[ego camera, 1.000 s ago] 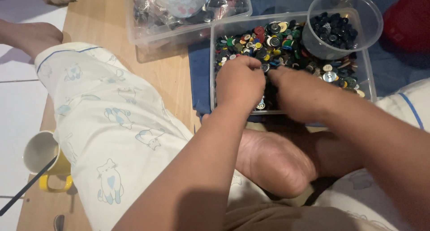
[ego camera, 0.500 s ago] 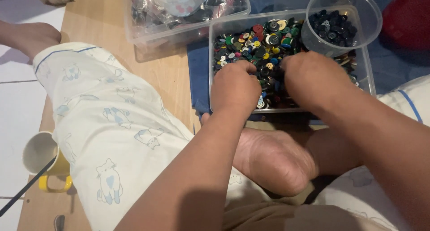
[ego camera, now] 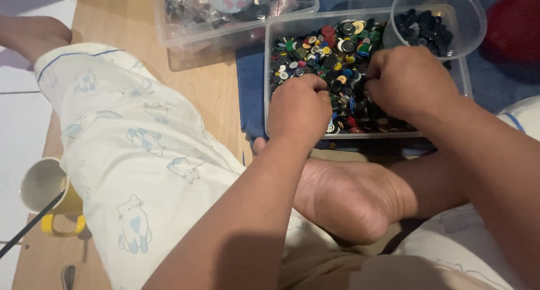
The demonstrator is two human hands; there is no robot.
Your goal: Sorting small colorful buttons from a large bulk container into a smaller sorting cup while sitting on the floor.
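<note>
A clear plastic tray (ego camera: 269,59) holds several mixed coloured buttons (ego camera: 332,48). My left hand (ego camera: 299,110) rests knuckles up in the tray's near left part, fingers curled down into the buttons. My right hand (ego camera: 409,82) is beside it in the near right part, fingers also curled among the buttons. I cannot see whether either hand pinches a button. A round clear bowl (ego camera: 467,14) with dark buttons (ego camera: 424,26) sits on the tray's far right corner.
Another clear box (ego camera: 185,34) of mixed items stands at the far left of the tray. A blue cloth (ego camera: 250,82) lies under the tray on the wooden floor. My bare foot (ego camera: 349,197) and patterned trouser leg (ego camera: 135,155) lie near. A yellow mug (ego camera: 48,194) stands at the left.
My left hand has slid back toward the tray's near edge. My right hand has moved up from the near edge into the button pile. The view has shifted slightly.
</note>
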